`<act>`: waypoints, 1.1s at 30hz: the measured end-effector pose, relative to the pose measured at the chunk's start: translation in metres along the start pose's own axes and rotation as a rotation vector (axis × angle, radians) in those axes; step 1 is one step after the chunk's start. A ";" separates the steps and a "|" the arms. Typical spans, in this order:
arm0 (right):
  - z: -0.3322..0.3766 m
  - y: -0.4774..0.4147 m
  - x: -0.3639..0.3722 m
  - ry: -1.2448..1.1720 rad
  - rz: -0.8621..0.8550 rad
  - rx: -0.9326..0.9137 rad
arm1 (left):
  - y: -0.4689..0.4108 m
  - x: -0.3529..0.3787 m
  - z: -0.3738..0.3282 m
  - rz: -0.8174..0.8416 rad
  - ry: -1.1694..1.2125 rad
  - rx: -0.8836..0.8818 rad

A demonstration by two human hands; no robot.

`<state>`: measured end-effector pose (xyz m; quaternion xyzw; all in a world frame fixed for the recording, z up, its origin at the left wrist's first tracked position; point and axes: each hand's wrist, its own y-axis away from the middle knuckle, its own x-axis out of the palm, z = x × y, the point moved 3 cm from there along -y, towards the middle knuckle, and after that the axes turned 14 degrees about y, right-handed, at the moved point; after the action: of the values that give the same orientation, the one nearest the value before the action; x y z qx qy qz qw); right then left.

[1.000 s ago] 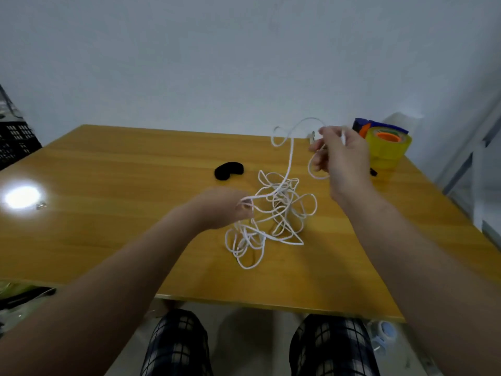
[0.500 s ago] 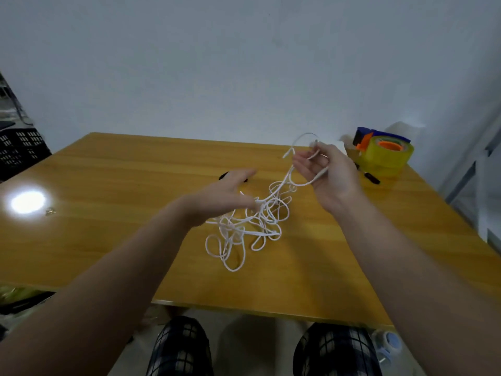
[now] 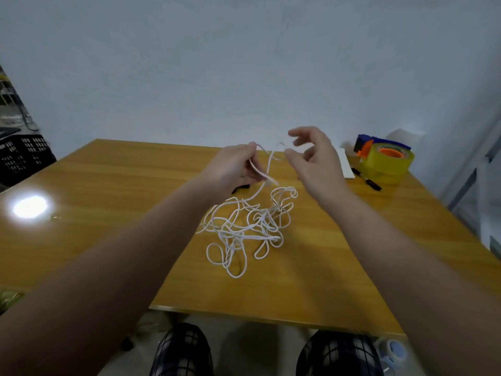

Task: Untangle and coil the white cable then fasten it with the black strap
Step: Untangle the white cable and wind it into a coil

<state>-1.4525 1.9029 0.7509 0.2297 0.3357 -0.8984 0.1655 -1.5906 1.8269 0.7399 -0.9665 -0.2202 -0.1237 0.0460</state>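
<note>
The white cable (image 3: pixel 245 229) lies in a loose tangle on the middle of the wooden table (image 3: pixel 108 185). One strand rises from it to my left hand (image 3: pixel 233 166), which grips the cable above the table, a plug end hanging just below its fingers. My right hand (image 3: pixel 314 158) hovers close to the right of it, fingers spread and loosely curled, thumb tip beside a short loop of cable. The black strap (image 3: pixel 240 187) lies on the table behind my left hand, and only a small part of it shows.
A yellow tape roll on a blue-and-orange dispenser (image 3: pixel 385 161) stands at the table's far right, with a black marker (image 3: pixel 369 182) and a white pad (image 3: pixel 345 165) beside it. A black crate (image 3: pixel 21 156) sits off the left edge. My knees are under the near edge.
My left hand rose from the tangle and took hold of the strand my right hand held up. The right hand's fingers have spread. The tangle settled back onto the table.
</note>
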 end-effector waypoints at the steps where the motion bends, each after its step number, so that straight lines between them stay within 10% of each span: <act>1: -0.002 -0.003 0.002 0.058 0.035 -0.063 | 0.002 0.001 0.000 0.067 0.018 -0.021; 6: -0.014 -0.007 0.027 -0.170 0.488 0.042 | 0.006 0.011 -0.001 0.211 0.058 -0.079; 13: -0.029 -0.007 0.035 -0.483 0.307 0.303 | 0.000 -0.011 0.014 0.211 0.177 -0.170; 21: -0.055 -0.025 0.016 -0.017 -0.102 0.214 | -0.004 -0.039 0.035 0.121 0.267 -0.166; 33: -0.071 -0.004 0.033 0.872 0.096 -0.010 | 0.009 -0.010 0.005 0.248 0.770 -0.037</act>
<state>-1.4602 1.9495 0.6883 0.6019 0.3675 -0.7071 0.0512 -1.5943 1.8150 0.7319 -0.8694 -0.0664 -0.4741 0.1225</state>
